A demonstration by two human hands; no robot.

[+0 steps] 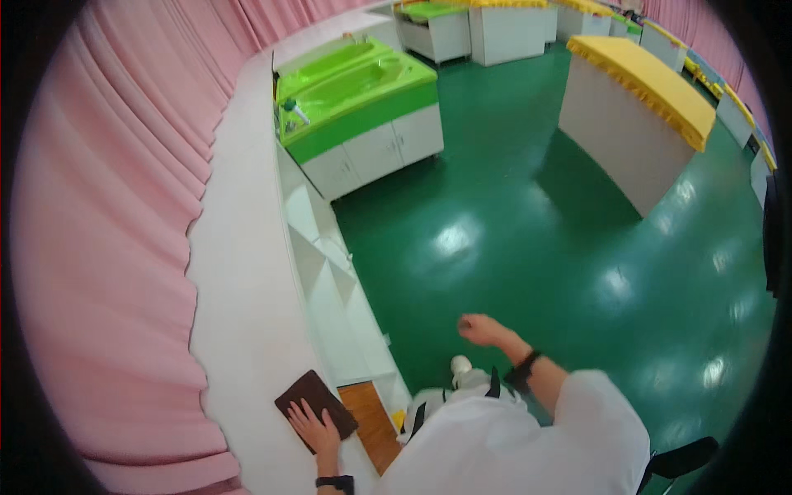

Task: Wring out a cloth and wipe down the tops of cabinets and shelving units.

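One dark brown cloth (318,389) lies on the white tabletop (247,313) under the left hand (312,425), fingers spread; work looks underway, the remainder unclear. The right hand (483,329) curls; I cannot tell whether it's holding anything.

Open floor (445,247) spreads before the right hand (484,329), a yellow-topped cabinet (631,115) standing farther off at right. Along the ledge (246,272), the left hand (315,429) has room forward, pink curtain (115,231) hemming one side, green sink (355,92) farther ahead.
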